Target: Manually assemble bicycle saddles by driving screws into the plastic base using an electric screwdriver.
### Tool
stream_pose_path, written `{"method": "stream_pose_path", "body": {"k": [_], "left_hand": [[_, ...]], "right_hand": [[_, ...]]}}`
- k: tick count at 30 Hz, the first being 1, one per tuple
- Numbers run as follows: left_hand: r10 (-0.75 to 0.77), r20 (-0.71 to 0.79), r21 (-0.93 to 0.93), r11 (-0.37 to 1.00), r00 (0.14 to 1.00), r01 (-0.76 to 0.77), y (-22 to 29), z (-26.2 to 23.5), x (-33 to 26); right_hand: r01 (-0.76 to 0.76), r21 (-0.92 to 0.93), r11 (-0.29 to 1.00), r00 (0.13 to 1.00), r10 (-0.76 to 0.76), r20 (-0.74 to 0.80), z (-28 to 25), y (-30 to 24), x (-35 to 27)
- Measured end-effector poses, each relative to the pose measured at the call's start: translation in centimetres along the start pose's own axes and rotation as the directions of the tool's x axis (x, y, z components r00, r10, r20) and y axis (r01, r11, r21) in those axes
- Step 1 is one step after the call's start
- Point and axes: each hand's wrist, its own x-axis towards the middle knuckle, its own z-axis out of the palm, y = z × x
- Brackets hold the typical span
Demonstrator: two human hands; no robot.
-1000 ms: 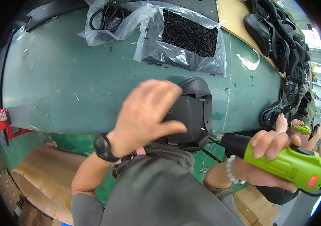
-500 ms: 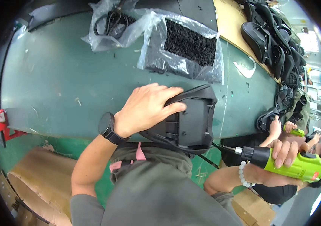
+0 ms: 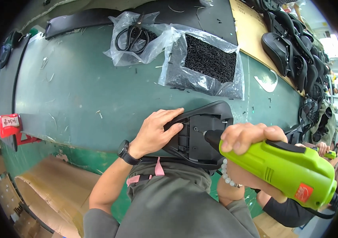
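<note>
A black plastic part with a padded rim (image 3: pixel 204 137) lies hollow side up at the table's front edge, against my waist. My left hand (image 3: pixel 155 133) grips its left side, thumb inside and fingers over the rim. In my right hand (image 3: pixel 252 141) is a green and black electric screwdriver (image 3: pixel 280 168), my fingers wrapped round its body. Its bit points left at a small round hole in the middle of the part; whether the tip touches is too small to tell.
An open plastic bag of black screws (image 3: pixel 210 59) lies beyond the part, with scissors (image 3: pixel 132 39) on another bag to its left. Black seat-like parts (image 3: pixel 280 51) pile up at the right, near a co-worker. A red packet (image 3: pixel 9 125) sits far left.
My right hand has brought the electric screwdriver from the right, over the part, its bit now near the middle hole. The left hand keeps its hold. The whole view has shifted slightly.
</note>
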Motion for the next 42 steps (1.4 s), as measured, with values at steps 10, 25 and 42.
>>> {"method": "stream_pose_path", "body": {"k": [10,25,42], "left_hand": [[0.005,-0.029,-0.004,1.000,1.000,-0.006,-0.4,0.2,-0.1],[0.010,-0.006,0.085,0.996,1.000,-0.010,0.6,-0.6,0.6],[0.015,0.094,0.086,0.996,0.995,-0.023,0.9,-0.2,1.1]], "right_hand": [[-0.032,0.025,0.999,0.987,0.035,-0.158,0.7,1.3,-0.6],[-0.384,-0.005,0.923,0.854,0.354,-0.380,1.8,1.4,-0.1],[-0.235,0.429,0.872,0.919,0.343,-0.193,-0.2,1.6,1.4]]}}
